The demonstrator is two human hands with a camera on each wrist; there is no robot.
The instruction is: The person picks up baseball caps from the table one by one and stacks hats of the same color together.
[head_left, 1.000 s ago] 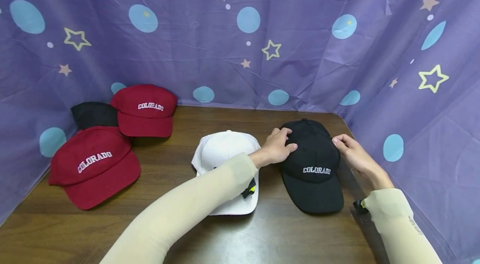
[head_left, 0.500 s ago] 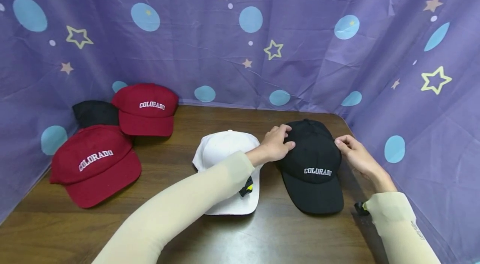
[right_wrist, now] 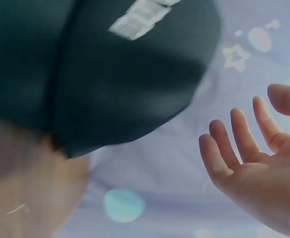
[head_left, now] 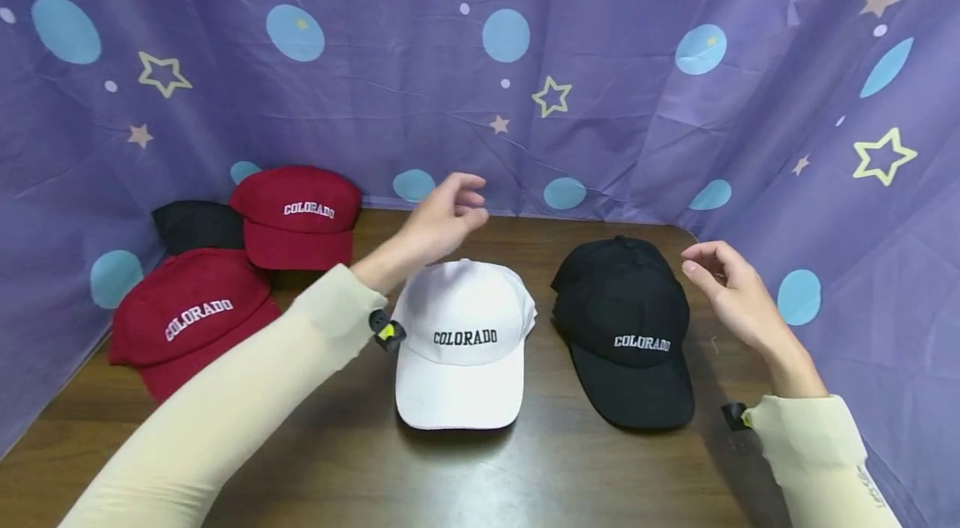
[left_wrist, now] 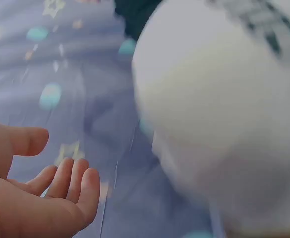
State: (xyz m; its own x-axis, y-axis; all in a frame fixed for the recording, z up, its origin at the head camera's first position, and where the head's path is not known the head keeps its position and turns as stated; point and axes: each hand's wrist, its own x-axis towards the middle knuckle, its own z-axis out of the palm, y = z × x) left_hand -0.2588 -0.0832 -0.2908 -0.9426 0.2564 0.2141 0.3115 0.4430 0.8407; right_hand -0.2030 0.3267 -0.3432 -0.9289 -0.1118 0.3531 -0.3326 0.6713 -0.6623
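A white cap (head_left: 461, 386) marked COLORADO sits on the table with its brim toward me. My left hand (head_left: 438, 220) hovers behind and above it, fingers loosely bent and holding nothing; the left wrist view shows the hand (left_wrist: 50, 198) beside the white crown (left_wrist: 199, 99). To the right rests a black cap (head_left: 626, 303), also brim forward. Just off its right side is my right hand (head_left: 731, 286), raised, with relaxed fingers and nothing in them. In the right wrist view that hand (right_wrist: 259, 163) is apart from the black cap (right_wrist: 130, 84).
Two red caps, one in front (head_left: 187, 311) and one behind (head_left: 296, 216), lie at the left of the wooden table (head_left: 465, 478). A black cap (head_left: 198, 226) shows partly behind the front one. A purple curtain (head_left: 360, 95) encloses the back and sides.
My left hand has left the black cap and moved left, over behind the white cap, uncovering its lettering. The right hand has drawn slightly away from the black cap's right side.
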